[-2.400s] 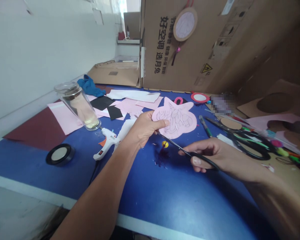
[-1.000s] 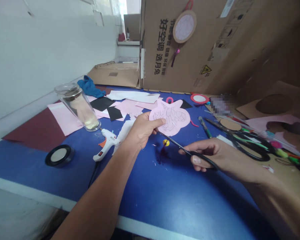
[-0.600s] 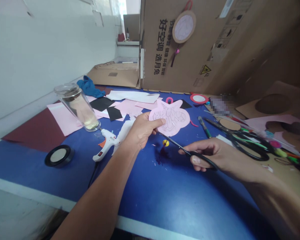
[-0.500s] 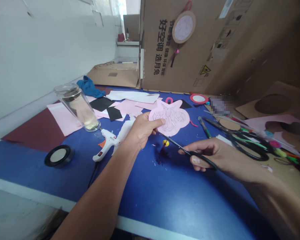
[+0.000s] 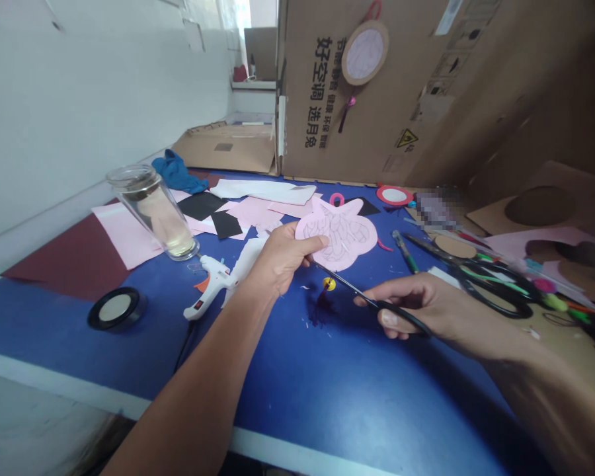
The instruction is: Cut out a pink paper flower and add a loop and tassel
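Observation:
A pink paper cutout (image 5: 350,241) with a scalloped edge and a line drawing is pinched by my left hand (image 5: 287,254), thumb on top. My right hand (image 5: 411,307) grips the black handles of a pair of scissors (image 5: 344,283). The blades point left, just under the cutout's lower edge, with their tips close to my left fingers. Whether the blades touch the paper I cannot tell. Beneath the scissors a yellow bead (image 5: 329,284) with a dark red tassel (image 5: 321,307) lies on the blue table (image 5: 327,390).
On the left stand a glass jar (image 5: 153,211), a white glue gun (image 5: 211,285) and a roll of black tape (image 5: 116,309). Paper scraps (image 5: 258,211) lie behind. At right are large black scissors (image 5: 469,274) and a green pen-like tool (image 5: 405,252). Cardboard (image 5: 367,145) walls the back.

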`<state>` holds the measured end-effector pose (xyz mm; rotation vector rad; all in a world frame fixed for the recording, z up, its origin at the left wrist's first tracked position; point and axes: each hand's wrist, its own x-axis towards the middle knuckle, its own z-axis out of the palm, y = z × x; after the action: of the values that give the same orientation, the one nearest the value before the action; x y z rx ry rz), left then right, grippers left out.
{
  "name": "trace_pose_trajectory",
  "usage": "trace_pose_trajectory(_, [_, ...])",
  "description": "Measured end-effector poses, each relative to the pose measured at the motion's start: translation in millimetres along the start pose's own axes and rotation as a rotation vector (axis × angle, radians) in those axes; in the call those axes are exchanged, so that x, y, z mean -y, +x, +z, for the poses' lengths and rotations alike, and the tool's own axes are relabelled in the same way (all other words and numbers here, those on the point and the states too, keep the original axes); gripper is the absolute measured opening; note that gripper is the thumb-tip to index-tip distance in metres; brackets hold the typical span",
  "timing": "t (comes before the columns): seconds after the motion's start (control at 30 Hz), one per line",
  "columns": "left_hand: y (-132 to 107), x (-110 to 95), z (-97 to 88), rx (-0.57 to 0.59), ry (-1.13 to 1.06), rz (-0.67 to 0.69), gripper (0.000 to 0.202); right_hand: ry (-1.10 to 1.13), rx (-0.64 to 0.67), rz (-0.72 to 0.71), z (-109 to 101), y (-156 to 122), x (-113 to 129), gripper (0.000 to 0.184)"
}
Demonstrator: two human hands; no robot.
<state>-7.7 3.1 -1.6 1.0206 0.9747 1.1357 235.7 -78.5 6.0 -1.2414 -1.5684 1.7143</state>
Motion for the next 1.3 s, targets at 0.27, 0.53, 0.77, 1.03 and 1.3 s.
trace_pose_trajectory(0.27, [2,3,-1.0,0.021,0.0,-0.002,0.012,-0.068,-0.022,0.058,5,1,11,0.05])
trace_pose_trajectory(0.53, [1,3,-1.3,0.011,-0.011,0.018,0.015,-0.081,0.128,0.075,8,3,11,0.049])
trace_pose_trajectory(0.77, [1,3,-0.4,-0.005,-0.01,0.037,0.012,-0.079,0.05,0.02,5,3,6,0.049])
trace_pose_trajectory(1.03, [-1,2,1.7,-0.049,-0.027,0.004,0.013,-0.04,-0.034,0.019,7,4,4,0.053])
trace_pose_trajectory(1.3, [-1,2,1.7,-0.069,-0.086,-0.034,0.016,-0.004,-0.047,0.004,6,5,4,0.051])
